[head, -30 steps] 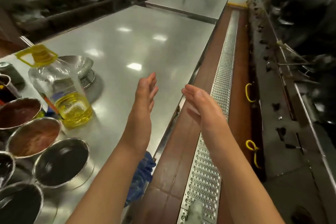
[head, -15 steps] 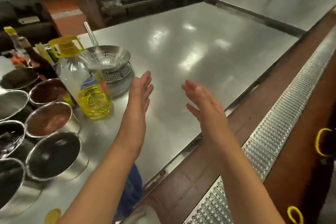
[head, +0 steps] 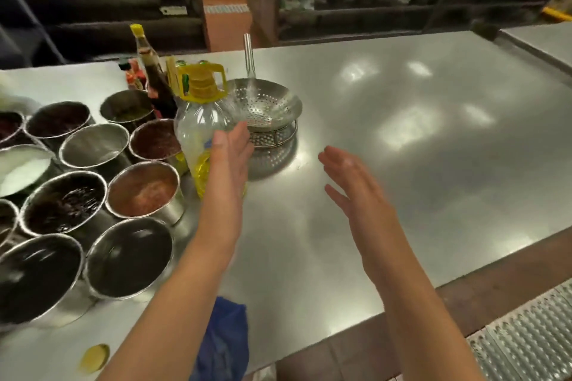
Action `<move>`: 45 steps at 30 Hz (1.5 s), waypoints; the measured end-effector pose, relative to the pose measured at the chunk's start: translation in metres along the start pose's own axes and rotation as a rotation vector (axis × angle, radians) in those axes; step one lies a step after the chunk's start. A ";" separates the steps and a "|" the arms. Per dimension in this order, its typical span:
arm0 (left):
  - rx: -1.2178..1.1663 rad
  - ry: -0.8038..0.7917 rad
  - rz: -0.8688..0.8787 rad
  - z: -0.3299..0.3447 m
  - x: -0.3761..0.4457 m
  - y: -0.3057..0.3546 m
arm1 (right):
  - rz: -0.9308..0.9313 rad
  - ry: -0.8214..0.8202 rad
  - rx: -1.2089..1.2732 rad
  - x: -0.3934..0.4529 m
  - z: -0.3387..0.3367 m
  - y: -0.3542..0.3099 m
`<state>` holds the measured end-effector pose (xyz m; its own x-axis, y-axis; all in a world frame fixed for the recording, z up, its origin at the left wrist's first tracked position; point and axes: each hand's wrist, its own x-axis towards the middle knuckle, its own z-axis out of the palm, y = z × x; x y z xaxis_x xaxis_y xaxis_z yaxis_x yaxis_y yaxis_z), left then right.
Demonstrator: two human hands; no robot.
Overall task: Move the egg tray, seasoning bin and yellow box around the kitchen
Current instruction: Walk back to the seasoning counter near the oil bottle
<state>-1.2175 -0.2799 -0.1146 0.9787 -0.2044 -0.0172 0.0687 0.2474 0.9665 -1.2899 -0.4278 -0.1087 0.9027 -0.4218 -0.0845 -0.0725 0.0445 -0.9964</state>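
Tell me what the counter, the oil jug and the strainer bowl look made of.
Counter: likely brushed stainless steel, with soft light reflections. Oil jug: clear plastic, see-through with yellow oil inside, yellow plastic cap. Strainer bowl: shiny perforated metal, probably steel.

Head view, looking down, close over steel counter (head: 402,133)

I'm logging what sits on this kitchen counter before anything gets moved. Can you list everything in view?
steel counter: one, silver, fills the middle.
round steel containers: about a dozen, silver, clustered at left; contents dark, reddish or white.
oil bottle: one, clear with yellow cap, beside the containers.
perforated strainer: one, silver, on a rack behind the bottle.
sauce bottles: several, dark and red, at the back left.
blue cloth: one, at the near edge.
yellow disc: one, near left.
floor grating: silver, lower right.
left hand: open, empty, in front of the bottle.
right hand: open, empty, over the counter.
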 end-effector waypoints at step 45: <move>1.420 0.516 -0.649 -0.114 -0.168 -0.196 | 0.293 -0.881 -0.344 -0.002 0.109 0.123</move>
<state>-1.3733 -0.1858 -0.3308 0.8357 0.4690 -0.2855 0.5315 -0.8215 0.2063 -1.2545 -0.3227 -0.2300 0.8119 0.3949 -0.4301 -0.3368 -0.2849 -0.8974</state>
